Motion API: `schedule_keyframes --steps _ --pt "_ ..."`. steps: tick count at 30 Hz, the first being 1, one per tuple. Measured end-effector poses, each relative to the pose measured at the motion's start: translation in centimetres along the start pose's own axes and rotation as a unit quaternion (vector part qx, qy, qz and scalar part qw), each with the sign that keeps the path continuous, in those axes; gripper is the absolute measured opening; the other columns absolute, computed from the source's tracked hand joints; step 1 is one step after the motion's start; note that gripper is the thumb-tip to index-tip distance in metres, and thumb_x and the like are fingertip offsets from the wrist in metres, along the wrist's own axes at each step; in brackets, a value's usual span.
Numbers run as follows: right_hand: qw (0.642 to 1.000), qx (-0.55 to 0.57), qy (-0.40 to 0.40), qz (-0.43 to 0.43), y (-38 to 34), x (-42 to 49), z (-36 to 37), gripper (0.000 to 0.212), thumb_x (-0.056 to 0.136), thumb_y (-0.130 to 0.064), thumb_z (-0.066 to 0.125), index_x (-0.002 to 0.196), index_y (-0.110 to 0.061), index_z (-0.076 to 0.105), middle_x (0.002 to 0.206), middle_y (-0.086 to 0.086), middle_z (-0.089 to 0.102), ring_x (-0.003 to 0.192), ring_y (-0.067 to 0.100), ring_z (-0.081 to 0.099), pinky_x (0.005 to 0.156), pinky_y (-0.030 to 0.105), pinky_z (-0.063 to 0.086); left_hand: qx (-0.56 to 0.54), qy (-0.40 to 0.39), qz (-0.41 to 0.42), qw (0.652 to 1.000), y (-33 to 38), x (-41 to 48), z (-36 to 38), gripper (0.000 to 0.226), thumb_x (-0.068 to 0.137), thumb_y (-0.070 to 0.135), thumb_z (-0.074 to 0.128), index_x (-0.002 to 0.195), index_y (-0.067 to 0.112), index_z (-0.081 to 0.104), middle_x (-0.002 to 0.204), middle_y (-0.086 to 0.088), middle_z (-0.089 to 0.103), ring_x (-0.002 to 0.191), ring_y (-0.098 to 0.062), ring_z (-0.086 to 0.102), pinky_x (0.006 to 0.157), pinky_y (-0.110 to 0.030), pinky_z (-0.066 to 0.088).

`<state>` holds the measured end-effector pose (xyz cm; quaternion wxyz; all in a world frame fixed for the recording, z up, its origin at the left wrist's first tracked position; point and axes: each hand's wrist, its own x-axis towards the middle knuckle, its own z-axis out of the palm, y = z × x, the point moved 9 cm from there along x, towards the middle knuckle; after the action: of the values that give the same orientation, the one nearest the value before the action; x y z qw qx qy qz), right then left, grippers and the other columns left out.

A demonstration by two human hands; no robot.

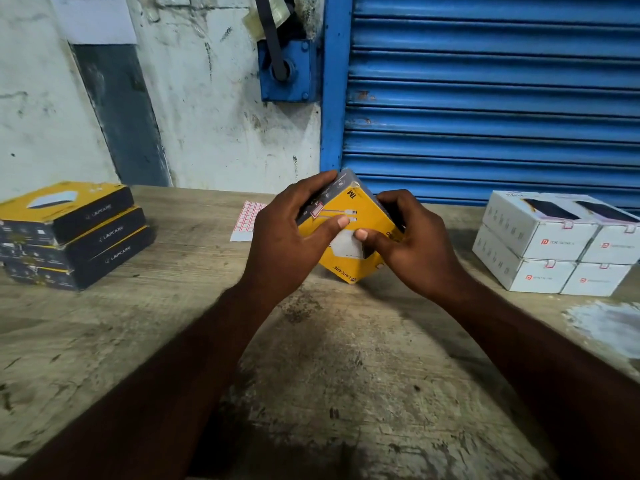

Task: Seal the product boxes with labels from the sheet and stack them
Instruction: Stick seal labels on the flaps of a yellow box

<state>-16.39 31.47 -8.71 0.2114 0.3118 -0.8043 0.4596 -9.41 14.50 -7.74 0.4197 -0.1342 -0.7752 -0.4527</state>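
Left hand (284,237) and right hand (415,251) are gripping the yellow box (360,209), tipped cornerwise at mid-desk (173,323), fingers (311,183) curled round its edges; the stack (72,233) is waiting leftward, nearer the left hand.

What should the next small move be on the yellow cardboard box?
Probably press the small red-bordered label flat with the thumb of the left hand: it sits at the edge of the yellow cardboard box, and the right hand steadies the box.

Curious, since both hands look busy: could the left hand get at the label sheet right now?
Likely yes, once freed: the left hand grips the yellow box, but the label sheet lies just behind it on the table, nothing between.
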Motion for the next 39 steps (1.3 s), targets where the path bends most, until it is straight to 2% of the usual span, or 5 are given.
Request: schedule_keyframes --steps 12,18,28,32,39 --pt "0.998 0.046 -0.002 0.048 2.1 0.0 0.4 0.041 0.084 -0.02 0.082 0.118 -0.017 0.059 0.112 -0.002 0.071 0.104 0.016 0.068 0.093 0.044 0.055 -0.035 -0.004 -0.013 0.999 -0.5 0.0 0.0 0.045 0.086 0.024 0.078 0.13 0.018 0.066 0.126 0.005 0.067 0.117 -0.011 0.064 0.099 -0.029 0.053" --pt "0.997 0.043 -0.007 0.057 2.1 0.0 0.4 0.039 0.085 -0.021 0.08 0.117 -0.019 0.057 0.113 -0.002 0.071 0.103 0.017 0.068 0.092 0.043 0.055 -0.024 -0.007 0.016 1.0 -0.5 0.0 0.0 0.04 0.092 0.022 0.071 0.13 0.012 0.066 0.129 0.001 0.067 0.122 -0.014 0.062 0.103 -0.039 0.051" --pt "0.999 0.024 -0.016 0.041 1.6 -0.1 0.6 0.039 0.086 -0.021 0.079 0.117 -0.022 0.055 0.117 -0.004 0.068 0.109 0.015 0.065 0.096 0.038 0.053 -0.031 -0.004 0.02 0.999 -0.4 0.1 -0.1 0.038 0.09 0.015 0.074 0.127 0.011 0.068 0.126 0.0 0.069 0.119 -0.015 0.065 0.101 -0.036 0.053" --pt "1.0 0.001 0.014 -0.018 0.2 -0.2 0.0 0.053 0.086 -0.023 0.079 0.131 -0.016 0.052 0.127 -0.007 0.062 0.118 0.007 0.057 0.098 0.021 0.045 -0.026 -0.003 0.02 0.999 -0.2 0.0 0.1 0.039 0.088 0.017 0.077 0.125 0.011 0.07 0.125 0.0 0.07 0.118 -0.013 0.065 0.1 -0.031 0.053" --pt "0.977 -0.014 0.11 -0.182 -3.9 -1.2 -2.1 0.046 0.086 -0.011 0.076 0.127 -0.004 0.057 0.127 0.009 0.059 0.12 0.019 0.057 0.097 0.037 0.051 -0.019 -0.009 0.02 1.0 0.2 -0.2 0.4 0.044 0.086 0.017 0.08 0.127 0.011 0.067 0.124 0.001 0.069 0.116 -0.01 0.065 0.099 -0.028 0.053"
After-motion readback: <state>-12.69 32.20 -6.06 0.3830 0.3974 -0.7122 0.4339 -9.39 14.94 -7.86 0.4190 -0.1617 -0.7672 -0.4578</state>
